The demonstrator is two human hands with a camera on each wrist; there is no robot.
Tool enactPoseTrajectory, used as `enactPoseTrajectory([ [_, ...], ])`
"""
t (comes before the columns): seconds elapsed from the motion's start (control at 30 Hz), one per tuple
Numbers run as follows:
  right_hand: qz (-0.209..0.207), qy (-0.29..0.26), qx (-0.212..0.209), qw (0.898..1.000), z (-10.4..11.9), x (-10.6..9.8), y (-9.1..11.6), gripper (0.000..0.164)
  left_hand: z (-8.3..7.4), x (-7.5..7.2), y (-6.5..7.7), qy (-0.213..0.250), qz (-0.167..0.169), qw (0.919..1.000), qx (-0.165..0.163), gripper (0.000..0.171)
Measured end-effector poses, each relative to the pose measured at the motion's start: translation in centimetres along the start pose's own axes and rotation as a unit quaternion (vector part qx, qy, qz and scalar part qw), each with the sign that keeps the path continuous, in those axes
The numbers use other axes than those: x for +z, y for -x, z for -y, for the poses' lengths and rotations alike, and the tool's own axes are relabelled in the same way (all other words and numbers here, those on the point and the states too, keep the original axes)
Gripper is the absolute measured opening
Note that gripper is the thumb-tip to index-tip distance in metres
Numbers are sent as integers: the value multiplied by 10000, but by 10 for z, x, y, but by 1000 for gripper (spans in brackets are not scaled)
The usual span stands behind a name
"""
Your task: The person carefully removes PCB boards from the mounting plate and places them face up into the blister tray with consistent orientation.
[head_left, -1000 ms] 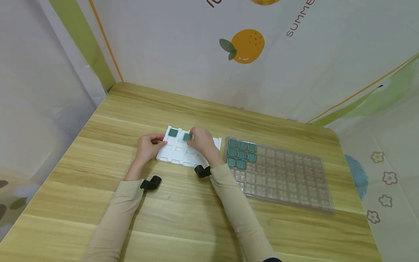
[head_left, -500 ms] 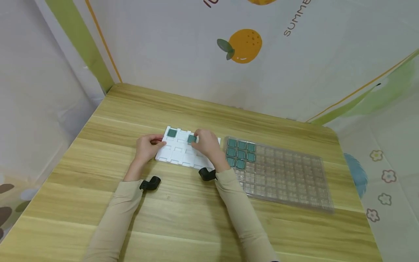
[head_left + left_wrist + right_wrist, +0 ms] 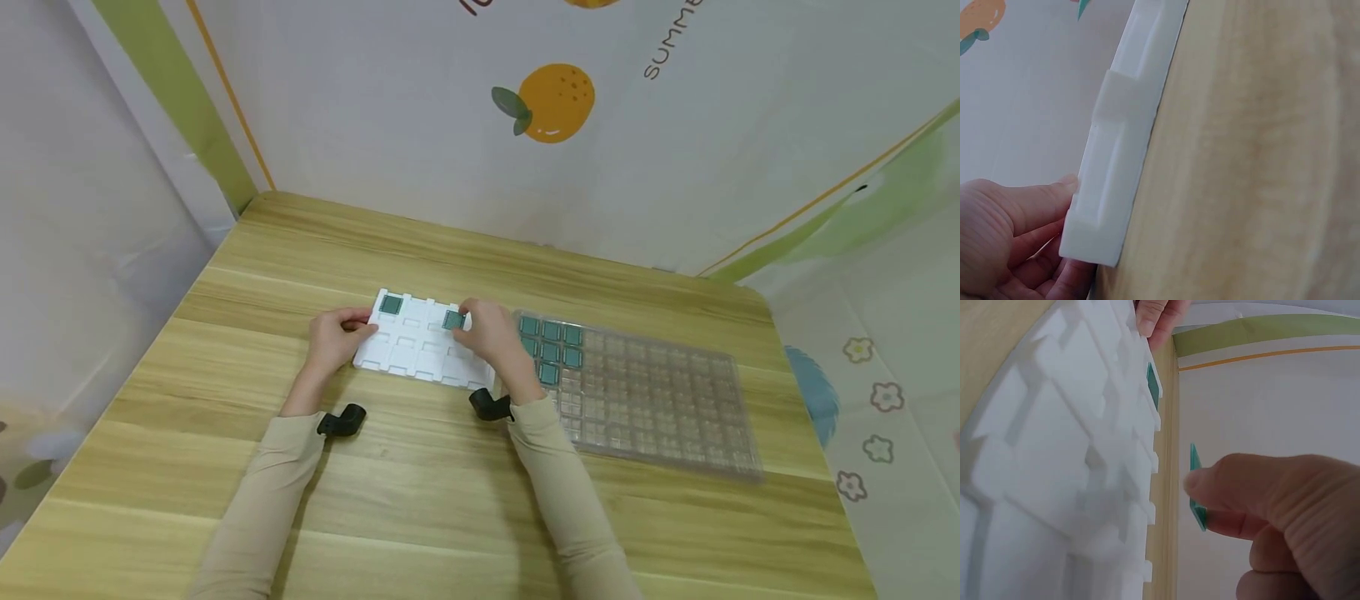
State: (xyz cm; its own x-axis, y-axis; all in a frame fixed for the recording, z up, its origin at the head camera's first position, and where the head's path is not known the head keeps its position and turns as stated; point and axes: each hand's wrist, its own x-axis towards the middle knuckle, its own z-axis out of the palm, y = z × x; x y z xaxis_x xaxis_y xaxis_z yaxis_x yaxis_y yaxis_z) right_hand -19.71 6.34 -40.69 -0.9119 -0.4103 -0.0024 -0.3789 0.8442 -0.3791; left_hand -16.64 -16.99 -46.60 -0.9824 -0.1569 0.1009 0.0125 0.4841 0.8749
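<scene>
A white plastic tray (image 3: 420, 360) with moulded pockets lies on the table. My left hand (image 3: 332, 340) pinches its left edge, thumb on top and fingers beneath, as the left wrist view also shows. One square green chip (image 3: 391, 304) sits in the pocket at the tray's far left corner. Between thumb and fingertips, my right hand (image 3: 493, 337) pinches another thin green chip (image 3: 452, 320). In the right wrist view this held chip (image 3: 1197, 515) is raised off the white tray (image 3: 1054, 450). The right hand hides the tray's far right corner.
On the right lies a clear plastic tray (image 3: 660, 392) with many small cells. Several green chips (image 3: 551, 331) fill its far left cells. A black wrist camera (image 3: 342, 420) juts from each sleeve. A printed curtain (image 3: 420, 125) stands behind the wooden table (image 3: 405, 500).
My right hand has moved right along the white tray's far side, carrying the green chip away from the left pockets. My left hand stays on the tray's left edge.
</scene>
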Motion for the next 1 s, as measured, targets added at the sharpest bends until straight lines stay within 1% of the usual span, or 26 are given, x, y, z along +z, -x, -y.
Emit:
enactPoseTrajectory([
  [0.27,68,-231,102,9997,-8,-9,11,29,0,-1,-1,-129,31,9999,-79,25],
  [0.37,21,-302,99,9995,-11,-12,16,29,-1,-1,-1,-150,40,9999,-61,25],
  [0.5,-100,-259,62,9996,-17,-16,22,28,0,-1,-1,-116,70,9999,-26,24],
  [0.57,-152,-175,51,9997,-20,-17,25,28,1,-1,-1,-44,66,10000,10,24],
  [0.67,-215,-102,62,9997,-25,-19,30,27,2,-2,0,164,26,9998,146,24],
  [0.7,-239,-96,62,9996,-26,-20,32,27,3,-2,0,334,-20,9992,235,23],
  [0.8,-286,-153,85,9994,-30,-24,38,27,4,-3,1,475,-38,9983,325,24],
  [0.9,-350,-224,73,9991,-34,-28,43,27,5,-2,0,403,-18,9989,252,23],
  [0.93,-374,-251,65,9990,-36,-29,45,26,5,-2,0,249,18,9995,174,24],
  [1.0,-414,-269,41,9988,-39,-30,48,24,5,-1,-1,155,46,9998,100,24],
])
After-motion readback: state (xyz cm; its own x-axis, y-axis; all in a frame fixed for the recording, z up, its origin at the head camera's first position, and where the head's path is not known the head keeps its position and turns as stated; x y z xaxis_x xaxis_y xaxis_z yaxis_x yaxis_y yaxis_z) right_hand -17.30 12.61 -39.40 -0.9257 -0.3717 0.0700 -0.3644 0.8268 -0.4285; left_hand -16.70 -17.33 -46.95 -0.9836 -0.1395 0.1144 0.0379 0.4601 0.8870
